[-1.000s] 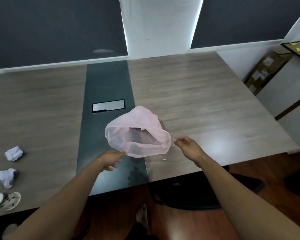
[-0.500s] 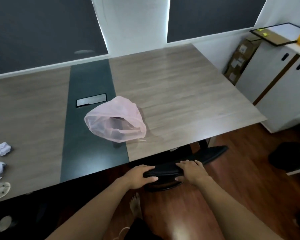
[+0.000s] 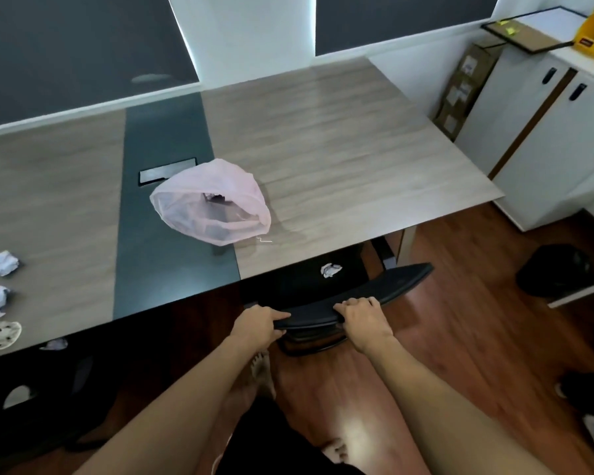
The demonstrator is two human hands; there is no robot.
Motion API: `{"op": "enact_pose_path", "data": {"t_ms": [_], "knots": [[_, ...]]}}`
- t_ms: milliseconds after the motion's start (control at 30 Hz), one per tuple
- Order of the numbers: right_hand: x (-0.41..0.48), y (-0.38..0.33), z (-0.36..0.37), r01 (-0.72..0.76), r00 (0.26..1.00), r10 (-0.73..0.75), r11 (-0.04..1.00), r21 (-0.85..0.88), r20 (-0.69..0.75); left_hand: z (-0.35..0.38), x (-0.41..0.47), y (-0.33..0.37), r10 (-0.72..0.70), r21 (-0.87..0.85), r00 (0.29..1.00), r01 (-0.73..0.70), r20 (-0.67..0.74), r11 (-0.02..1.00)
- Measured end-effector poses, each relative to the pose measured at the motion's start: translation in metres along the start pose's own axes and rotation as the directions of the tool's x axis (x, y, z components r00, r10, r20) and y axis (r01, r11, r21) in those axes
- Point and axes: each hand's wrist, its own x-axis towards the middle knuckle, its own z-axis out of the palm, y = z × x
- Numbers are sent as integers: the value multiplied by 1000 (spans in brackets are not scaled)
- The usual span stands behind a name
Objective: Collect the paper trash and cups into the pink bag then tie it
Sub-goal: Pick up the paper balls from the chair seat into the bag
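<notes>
just 1 view here, head cam, up above the near edge of the table (image 3: 340,138), tilted forward and down, close over the arms, wall behind the table.

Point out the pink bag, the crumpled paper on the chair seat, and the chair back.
pink bag (image 3: 220,186), head view, upper side
crumpled paper (image 3: 330,270), head view, its middle
chair back (image 3: 391,284), head view, top edge

- An office or meeting room: a long wood-grain table (image 3: 340,138) fills the middle of the frame, with a dark centre strip holding a metal cable hatch (image 3: 167,170).
- A black chair (image 3: 354,296) is at its near edge.
- White cabinets (image 3: 542,138) and stacked cardboard boxes (image 3: 465,87) stand upper right.
</notes>
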Motion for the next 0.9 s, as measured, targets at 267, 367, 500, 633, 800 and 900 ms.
{"op": "enact_pose_path", "data": {"t_ms": [267,367,500,633,800,900], "knots": [[-59,-6,28,-8,1000,7,998,56,24,14,-59,18,74,55,996,-77,45,996],[-73,-8,37,-15,999,12,996,89,31,20,-71,17,102,50,992,-106,69,993],[-86,-14,42,-24,999,20,994,104,38,20,-82,15,135,67,987,-141,90,988],[-97,-20,43,-31,997,22,992,122,74,21,-83,7,149,54,978,-158,143,986],[-112,-21,47,-44,995,29,987,158,94,28,-80,3,192,78,957,-213,217,974],[-114,-22,45,-53,995,36,982,180,94,30,-77,-1,212,59,957,-228,198,972]]}}
